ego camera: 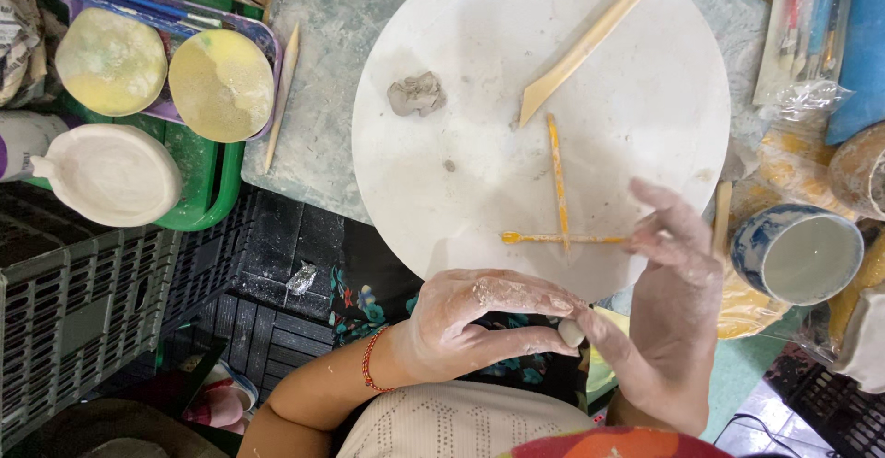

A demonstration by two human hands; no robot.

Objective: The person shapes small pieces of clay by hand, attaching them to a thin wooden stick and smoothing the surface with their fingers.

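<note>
Crates of grey plastic fill the far left, and above them a green tray carries a pale unglazed clay dish with a small spout. Just behind it a purple tray holds two round yellowish discs, side by side and nearly touching. A slim wooden stick lies on the counter between the trays and the big white round board. On that board sit a grey lump of clay near its upper left, a long flat wooden modelling tool slanting toward the upper right, and two thin orange-handled tools crossed over each other near the front edge.

At the board's near rim the left hand, dusted with dry clay and wearing a red bracelet at the wrist, meets the right hand. The two hands are together, closed around a small pale ball of clay: the left hand's fingers lie over it and the right hand's thumb presses it from the other side, while the right hand's other fingers are spread upward over the board's edge. The ball is held in the air just in front of the board, above the person's lap.

Right of the hands stands a blue-and-white cup, and brushes in a clear sleeve lie at the upper right.
</note>
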